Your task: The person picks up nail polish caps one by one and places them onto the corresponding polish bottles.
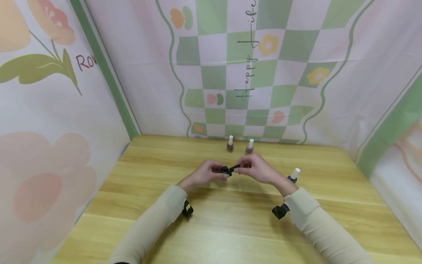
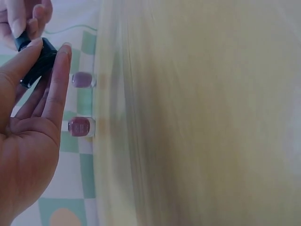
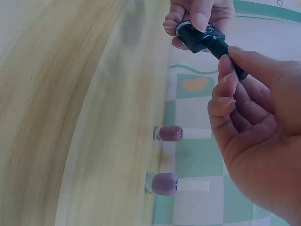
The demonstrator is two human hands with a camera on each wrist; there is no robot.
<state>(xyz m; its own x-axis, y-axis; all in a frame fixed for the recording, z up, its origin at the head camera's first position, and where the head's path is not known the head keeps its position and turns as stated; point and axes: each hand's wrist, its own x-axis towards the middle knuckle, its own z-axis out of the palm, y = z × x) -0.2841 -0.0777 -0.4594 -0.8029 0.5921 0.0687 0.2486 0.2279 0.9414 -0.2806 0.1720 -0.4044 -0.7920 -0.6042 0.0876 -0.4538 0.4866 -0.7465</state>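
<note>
Above the table, my left hand (image 1: 207, 172) holds a dark nail polish bottle (image 3: 197, 38) by its body, tilted on its side. The thumb and fingers of my right hand (image 1: 258, 168) pinch the bottle's black cap (image 3: 226, 54). In the right wrist view the cap meets the bottle's neck; whether it is screwed tight I cannot tell. Behind the hands stand two upright polish bottles with white caps, a reddish-brown one (image 1: 230, 146) and a mauve one (image 1: 249, 149). A dark blue bottle (image 1: 292, 178) with a white cap is partly hidden behind my right wrist.
The wooden table (image 1: 230, 234) runs back to a checkered curtain (image 1: 242, 73). A flowered curtain (image 1: 49, 146) hangs at the left. Small black cameras are strapped at both wrists, the left camera (image 1: 187, 209) and the right camera (image 1: 280, 211).
</note>
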